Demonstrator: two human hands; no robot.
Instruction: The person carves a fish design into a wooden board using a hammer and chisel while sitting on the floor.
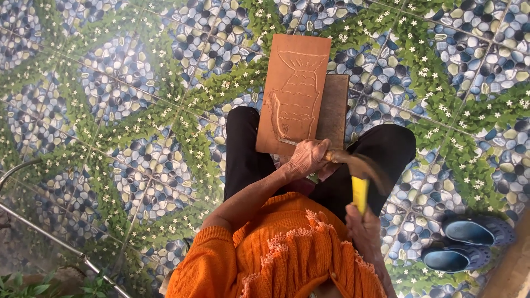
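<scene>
Carving a wooden panel (295,91) on the lap.
Left hand (308,157) grips chisel (287,142) at panel's lower edge; right hand (361,223) clasps hammer (360,179): strike lightly, squarely.

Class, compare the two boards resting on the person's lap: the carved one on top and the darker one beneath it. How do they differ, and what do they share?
The carved board is light reddish-brown; the darker board is dull brown. The carved board bears a cut outline with ridged lines; the darker board looks plain where visible. The carved board lies on top in full view; the darker board is largely covered, showing only at the right. Both are flat rectangles lying lengthwise over the lap.
</scene>
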